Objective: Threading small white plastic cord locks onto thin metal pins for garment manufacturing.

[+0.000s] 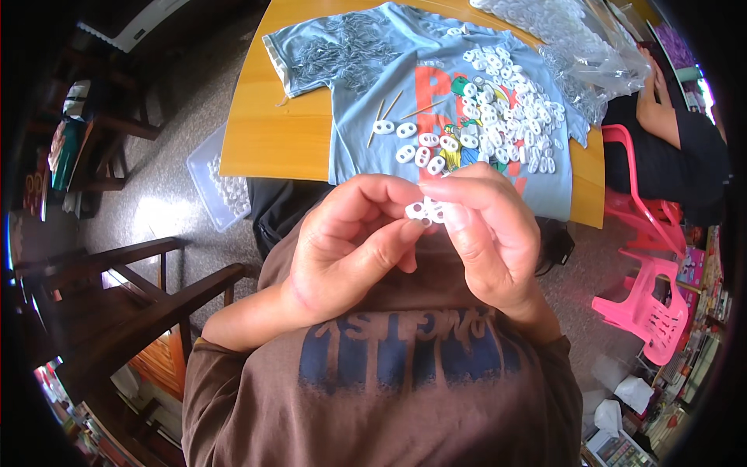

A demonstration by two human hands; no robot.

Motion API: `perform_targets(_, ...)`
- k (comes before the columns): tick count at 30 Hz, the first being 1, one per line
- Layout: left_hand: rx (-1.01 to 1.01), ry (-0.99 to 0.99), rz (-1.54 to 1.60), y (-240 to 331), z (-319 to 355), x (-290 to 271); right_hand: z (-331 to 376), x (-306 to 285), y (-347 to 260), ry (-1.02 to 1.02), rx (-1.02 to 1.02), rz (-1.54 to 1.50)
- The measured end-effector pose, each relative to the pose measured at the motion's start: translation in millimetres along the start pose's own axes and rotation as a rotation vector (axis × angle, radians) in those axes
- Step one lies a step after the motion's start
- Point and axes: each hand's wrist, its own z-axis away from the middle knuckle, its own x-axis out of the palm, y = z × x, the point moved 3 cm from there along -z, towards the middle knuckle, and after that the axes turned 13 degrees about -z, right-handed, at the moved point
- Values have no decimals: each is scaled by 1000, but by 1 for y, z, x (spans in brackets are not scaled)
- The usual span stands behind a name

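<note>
In front of my chest, both hands come together over small white plastic pieces with round holes. Thumb and fingers of my left hand are closed on one white two-hole plastic piece. My right hand pinches at the white plastic right beside it; whether this is a separate piece is hard to tell. Beyond my hands, a light blue T-shirt is spread out. On it lie a heap of similar white pieces, a few set apart toward me, and several thin wooden sticks.
The T-shirt covers much of a yellow wooden table. Small clear pieces lie on its sleeve, and clear plastic bags sit far right. Another person's hand is beside them. A plastic tub, pink stool and dark wooden chair stand around.
</note>
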Motion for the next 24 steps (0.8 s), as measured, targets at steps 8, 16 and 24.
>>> perform_targets(8,37,-4,-15,1,0,-1,-3,0,-5,-88,-49,55)
perform_targets(16,15,47,-41,3,1,-1,-2,1,-6,-64,-61,72)
perform_targets(24,35,32,-16,2,2,-3,-1,6,-3,-112,-92,113)
